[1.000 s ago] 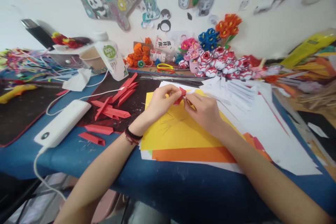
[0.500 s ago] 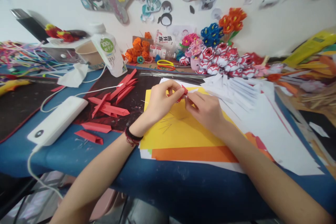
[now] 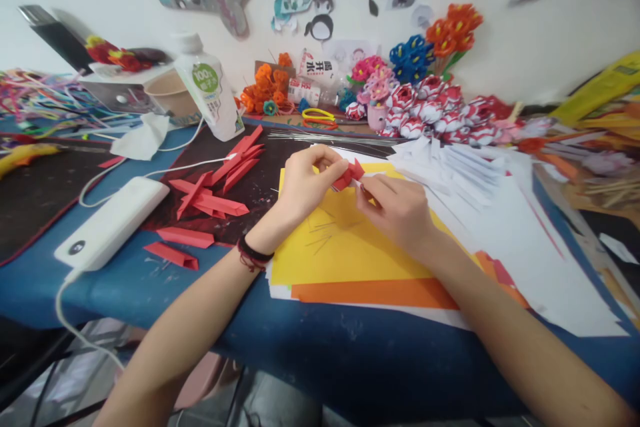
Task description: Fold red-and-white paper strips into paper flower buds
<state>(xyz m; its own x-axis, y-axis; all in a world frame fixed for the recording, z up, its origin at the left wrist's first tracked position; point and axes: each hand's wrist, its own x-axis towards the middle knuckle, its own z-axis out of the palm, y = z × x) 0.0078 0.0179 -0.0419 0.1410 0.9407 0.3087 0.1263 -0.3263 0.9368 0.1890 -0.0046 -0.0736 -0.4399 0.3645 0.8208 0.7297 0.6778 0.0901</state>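
Observation:
A small piece of red folded paper is held up over the yellow sheet. My left hand is closed, pinching it from the left between thumb and fingers. From the right, my right hand is closed too, its fingertips gripping the piece's lower right edge. A bit of white shows at those fingertips; whether it is part of the piece, I cannot tell. On the dark mat to the left lie several red folded paper strips, some stacked crosswise.
A white power bank with cables rests at the left, near a leaning white bottle. White paper strips and white sheets cover the right side. Red-and-white paper flowers and thin wires lie at the back.
More of the red paper shows between my hands, as my right hand has shifted slightly right and down. The whole view has moved a little. The other things stay in place.

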